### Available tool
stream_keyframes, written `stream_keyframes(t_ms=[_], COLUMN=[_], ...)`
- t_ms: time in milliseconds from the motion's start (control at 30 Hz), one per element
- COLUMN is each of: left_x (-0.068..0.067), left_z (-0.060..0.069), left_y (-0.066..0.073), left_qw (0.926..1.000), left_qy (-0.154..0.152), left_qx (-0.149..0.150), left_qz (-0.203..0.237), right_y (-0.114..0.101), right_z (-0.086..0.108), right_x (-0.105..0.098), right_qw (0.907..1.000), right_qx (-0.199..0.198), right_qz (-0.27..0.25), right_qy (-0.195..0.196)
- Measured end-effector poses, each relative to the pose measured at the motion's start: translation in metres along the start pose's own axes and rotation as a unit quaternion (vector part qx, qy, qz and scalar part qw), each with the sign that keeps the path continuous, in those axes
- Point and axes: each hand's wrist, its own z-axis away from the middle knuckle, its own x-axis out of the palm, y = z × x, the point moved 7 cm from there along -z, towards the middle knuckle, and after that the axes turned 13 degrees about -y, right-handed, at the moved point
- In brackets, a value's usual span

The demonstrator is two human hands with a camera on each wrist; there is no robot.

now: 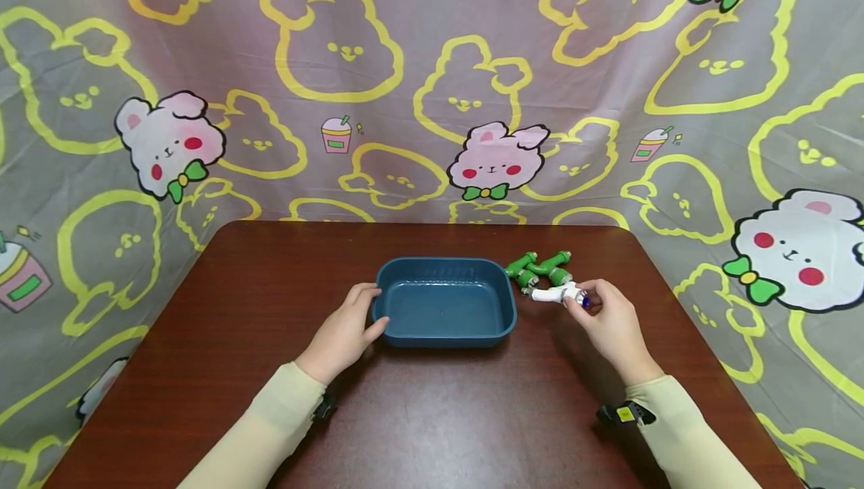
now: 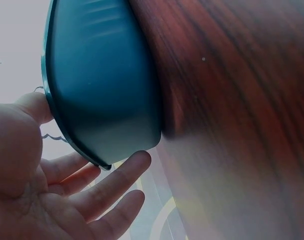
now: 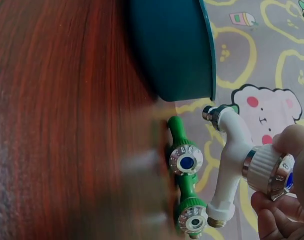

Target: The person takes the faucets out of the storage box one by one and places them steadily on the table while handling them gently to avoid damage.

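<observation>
A white tap point(image 1: 550, 294) with a metal-ringed knob and a blue cap is held up by my right hand point(image 1: 613, 324). Thumb and fingers pinch the tap's knob point(image 3: 264, 170) in the right wrist view; its spout points toward the basin. My left hand point(image 1: 344, 331) holds the left end of a dark blue plastic basin point(image 1: 442, 341), thumb at the rim, fingers along the outer end wall. Beside the basin's right side, two green taps point(image 1: 523, 268) with metal-ringed knobs lie on the table, close behind the white one.
The brown wooden table point(image 1: 439, 421) carries the basin near its far edge. A grey cloth point(image 1: 398, 16) printed with yellow outlines and white rabbits hangs behind and at both sides. No inner contents show in the basin.
</observation>
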Motion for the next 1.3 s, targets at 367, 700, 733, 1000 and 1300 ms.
stream_keyframes(t_ms=[367,700,733,1000,1300], left_x=[-0.001,0.0,0.0,0.0,-0.001], left_z=[0.001,0.001,0.001,0.001,0.001], left_y=[0.0,0.0,-0.001,-0.001,0.0], left_qw=[1.0,1.0,1.0,1.0,1.0], left_qy=[0.0,0.0,0.0,0.002,0.003], left_qx=[-0.001,-0.001,-0.001,0.0,0.002], left_qz=[-0.002,-0.002,-0.002,-0.003,-0.005], right_y=[0.008,0.009,0.009,0.009,0.01], right_z=[-0.001,0.001,0.002,0.003,0.003], right_x=[0.01,0.018,0.019,0.024,0.029], right_qw=[0.9996,0.999,0.999,0.9983,0.9963], right_qx=[0.003,-0.001,-0.001,0.001,0.016], right_qz=[0.008,0.017,0.018,0.022,0.026], right_qy=[-0.028,-0.04,-0.042,-0.054,-0.081])
